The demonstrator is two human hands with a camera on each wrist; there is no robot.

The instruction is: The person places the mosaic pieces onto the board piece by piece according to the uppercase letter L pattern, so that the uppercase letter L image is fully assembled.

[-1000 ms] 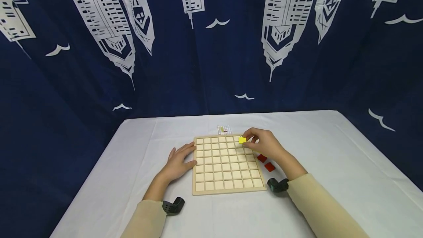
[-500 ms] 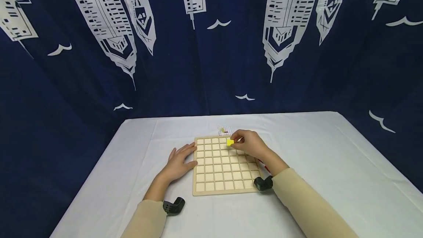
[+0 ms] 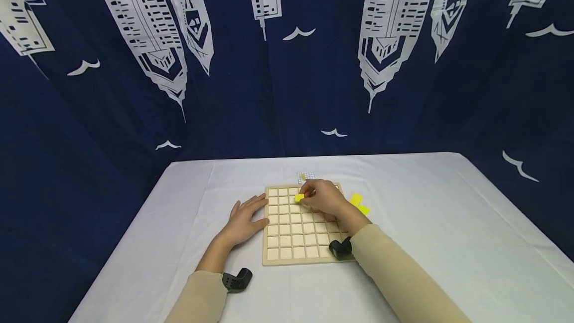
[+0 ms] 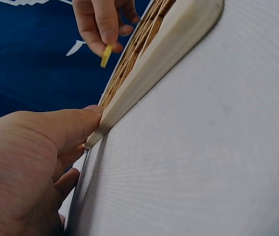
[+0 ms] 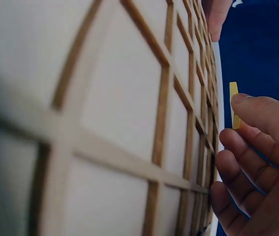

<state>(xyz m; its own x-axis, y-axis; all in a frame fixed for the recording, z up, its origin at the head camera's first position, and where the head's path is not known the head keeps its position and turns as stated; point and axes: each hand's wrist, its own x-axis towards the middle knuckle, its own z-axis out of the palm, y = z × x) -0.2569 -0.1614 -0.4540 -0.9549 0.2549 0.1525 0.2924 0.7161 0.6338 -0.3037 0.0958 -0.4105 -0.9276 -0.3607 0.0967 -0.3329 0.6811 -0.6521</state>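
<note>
A square wooden grid board (image 3: pixel 291 241) lies on the table, its shallow cells bare where they show. Above its far rows my right hand (image 3: pixel 326 197) pinches a thin yellow square tile (image 3: pixel 299 198) between thumb and fingers. The right wrist view shows that tile (image 5: pixel 234 105) edge-on, held apart from the grid. My left hand (image 3: pixel 242 221) rests at the board's left edge with fingers spread, and its thumb (image 4: pixel 80 120) touches the wooden rim in the left wrist view. My right hand and forearm hide part of the board's right side.
Two yellow tiles (image 3: pixel 356 199) lie on the white tablecloth (image 3: pixel 426 223) just right of the board. Behind the board is a small printed grid card (image 3: pixel 306 176), partly covered by the right hand. A navy patterned curtain (image 3: pixel 269 113) hangs at the table's far edge.
My right hand has carried the yellow tile leftward across the board's far rows. Yellow tiles at the right have come into sight, while the red tiles are now hidden. The left hand stays put.
</note>
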